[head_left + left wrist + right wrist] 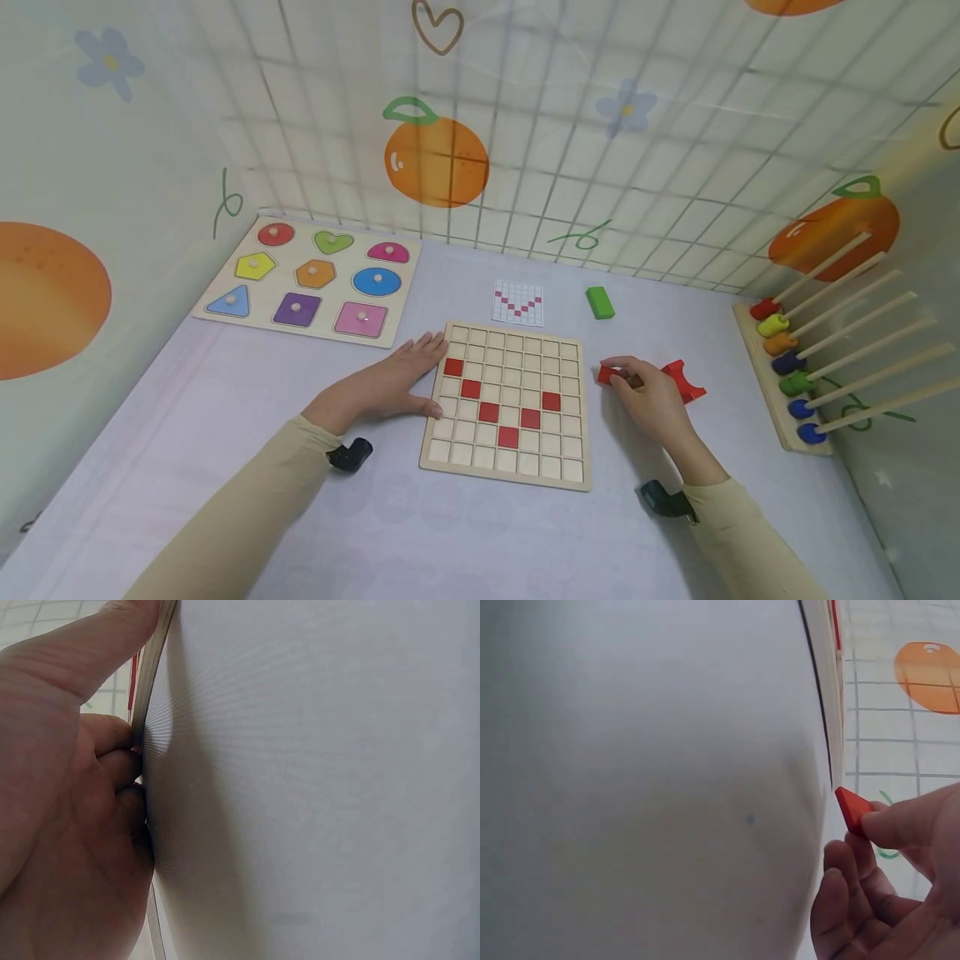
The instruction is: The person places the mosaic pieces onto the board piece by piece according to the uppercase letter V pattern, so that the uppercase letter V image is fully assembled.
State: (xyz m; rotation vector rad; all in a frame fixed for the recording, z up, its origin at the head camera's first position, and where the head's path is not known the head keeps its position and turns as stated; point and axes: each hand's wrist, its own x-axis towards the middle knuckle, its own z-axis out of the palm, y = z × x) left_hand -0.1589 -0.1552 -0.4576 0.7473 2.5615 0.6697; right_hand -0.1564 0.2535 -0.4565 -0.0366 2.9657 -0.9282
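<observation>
A wooden grid board (pixel 465 467) lies in the middle of the table, with several red square tiles (pixel 507 437) set in its cells in a V shape. My left hand (pixel 393 383) rests along the board's left edge, fingers and thumb extended; the left wrist view shows its palm beside the rim. Just right of the board, my right hand (pixel 648 396) pinches a small red tile (pixel 852 810) between thumb and fingertips. Behind that hand lies a red piece with curved cut-outs (pixel 684 383), partly hidden. A small card (pixel 517 302) printed with a red V on a grid lies beyond the board.
A green block (pixel 600 302) lies right of the card. At the back left is a shape puzzle board (pixel 322 319) with knobbed pieces. A wooden rack with upright pegs and coloured beads (pixel 783 375) stands at the right. Printed cloth walls (pixel 525 125) border the table.
</observation>
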